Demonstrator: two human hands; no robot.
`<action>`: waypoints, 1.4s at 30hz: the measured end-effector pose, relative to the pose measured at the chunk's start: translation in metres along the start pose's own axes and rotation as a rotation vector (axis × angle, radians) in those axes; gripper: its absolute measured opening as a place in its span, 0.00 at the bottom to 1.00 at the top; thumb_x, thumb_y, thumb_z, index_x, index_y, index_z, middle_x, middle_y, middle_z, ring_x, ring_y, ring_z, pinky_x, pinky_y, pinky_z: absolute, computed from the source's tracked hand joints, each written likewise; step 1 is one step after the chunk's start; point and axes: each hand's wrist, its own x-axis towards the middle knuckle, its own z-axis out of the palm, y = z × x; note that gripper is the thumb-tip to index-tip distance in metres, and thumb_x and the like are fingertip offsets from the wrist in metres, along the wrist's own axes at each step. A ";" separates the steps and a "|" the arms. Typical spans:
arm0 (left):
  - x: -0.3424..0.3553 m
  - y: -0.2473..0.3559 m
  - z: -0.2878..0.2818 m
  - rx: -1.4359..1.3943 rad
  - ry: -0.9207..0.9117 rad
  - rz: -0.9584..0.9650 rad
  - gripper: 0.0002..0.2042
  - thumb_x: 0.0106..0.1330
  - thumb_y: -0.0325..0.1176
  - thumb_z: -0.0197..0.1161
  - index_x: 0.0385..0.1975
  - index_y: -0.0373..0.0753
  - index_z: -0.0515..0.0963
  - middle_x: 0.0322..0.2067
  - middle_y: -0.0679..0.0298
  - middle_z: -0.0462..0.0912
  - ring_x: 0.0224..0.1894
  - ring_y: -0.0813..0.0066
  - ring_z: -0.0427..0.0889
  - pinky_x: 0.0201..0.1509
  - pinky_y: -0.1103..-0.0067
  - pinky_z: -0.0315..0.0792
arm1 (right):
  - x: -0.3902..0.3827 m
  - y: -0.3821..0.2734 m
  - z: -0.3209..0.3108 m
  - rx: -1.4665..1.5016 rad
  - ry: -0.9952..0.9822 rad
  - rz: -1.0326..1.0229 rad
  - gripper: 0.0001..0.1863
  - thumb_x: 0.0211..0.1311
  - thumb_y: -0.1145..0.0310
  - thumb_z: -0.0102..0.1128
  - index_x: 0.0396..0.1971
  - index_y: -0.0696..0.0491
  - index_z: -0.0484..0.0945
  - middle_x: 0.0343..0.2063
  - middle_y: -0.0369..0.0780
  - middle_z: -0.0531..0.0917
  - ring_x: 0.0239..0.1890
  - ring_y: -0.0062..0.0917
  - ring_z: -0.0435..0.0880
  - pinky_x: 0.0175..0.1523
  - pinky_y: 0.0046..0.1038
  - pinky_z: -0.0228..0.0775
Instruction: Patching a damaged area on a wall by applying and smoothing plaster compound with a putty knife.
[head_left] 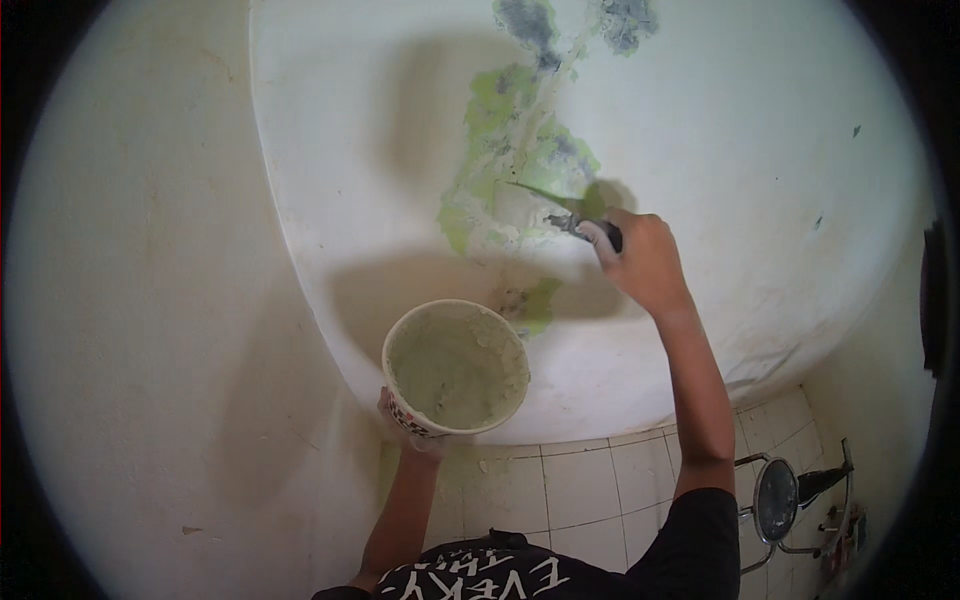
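Note:
My right hand (632, 250) grips a putty knife (583, 225) by its dark handle, its wide blade against a green, grey-speckled patch (478, 120) on the white wall ahead. A pale streak runs up through the patch, and smaller grey and green patches show above and below it. My left hand (405, 425) holds a white bucket (455, 370) at its lower left side, mostly hidden behind it. The bucket is tilted toward me, with pale grey-green paste inside and crusted round the rim.
A plain side wall (130, 250) meets the patched wall at a corner on the left. Below is a white tiled floor (580, 480). At the lower right stand a metal-framed stool (775, 500) and a small cluster of items (845, 530) against the right wall. A dark object (932, 300) is at the right edge.

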 end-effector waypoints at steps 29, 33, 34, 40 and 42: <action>-0.002 0.011 -0.018 -0.386 0.063 -0.226 0.37 0.67 0.69 0.47 0.71 0.54 0.63 0.69 0.65 0.65 0.68 0.55 0.68 0.65 0.51 0.72 | -0.047 0.057 0.006 0.111 0.055 0.186 0.14 0.62 0.63 0.69 0.24 0.59 0.82 0.16 0.52 0.76 0.17 0.45 0.73 0.27 0.37 0.65; -0.002 -0.007 -0.063 0.222 -0.029 0.174 0.36 0.68 0.69 0.44 0.71 0.56 0.64 0.70 0.65 0.64 0.68 0.54 0.68 0.64 0.47 0.71 | -0.050 0.049 0.011 0.260 0.018 0.094 0.13 0.61 0.64 0.70 0.25 0.59 0.82 0.14 0.48 0.75 0.15 0.38 0.66 0.24 0.33 0.62; 0.001 -0.008 -0.059 -0.025 0.087 0.047 0.36 0.68 0.69 0.44 0.71 0.55 0.64 0.70 0.64 0.64 0.69 0.53 0.68 0.64 0.47 0.71 | -0.050 0.047 0.017 0.254 0.017 0.100 0.13 0.61 0.64 0.70 0.25 0.59 0.82 0.14 0.48 0.75 0.15 0.38 0.66 0.24 0.33 0.62; -0.006 0.008 -0.017 -0.397 0.053 -0.176 0.36 0.70 0.68 0.43 0.72 0.53 0.63 0.70 0.62 0.63 0.69 0.52 0.67 0.67 0.47 0.68 | -0.027 0.058 0.075 0.374 0.065 0.042 0.14 0.63 0.62 0.68 0.29 0.60 0.81 0.19 0.51 0.77 0.20 0.43 0.73 0.30 0.36 0.67; -0.013 0.008 -0.022 -0.383 0.014 -0.168 0.35 0.70 0.66 0.44 0.71 0.52 0.64 0.70 0.63 0.63 0.69 0.57 0.67 0.68 0.53 0.68 | -0.036 0.068 0.083 0.363 0.109 0.031 0.14 0.63 0.63 0.67 0.28 0.60 0.81 0.19 0.50 0.77 0.19 0.42 0.71 0.29 0.35 0.66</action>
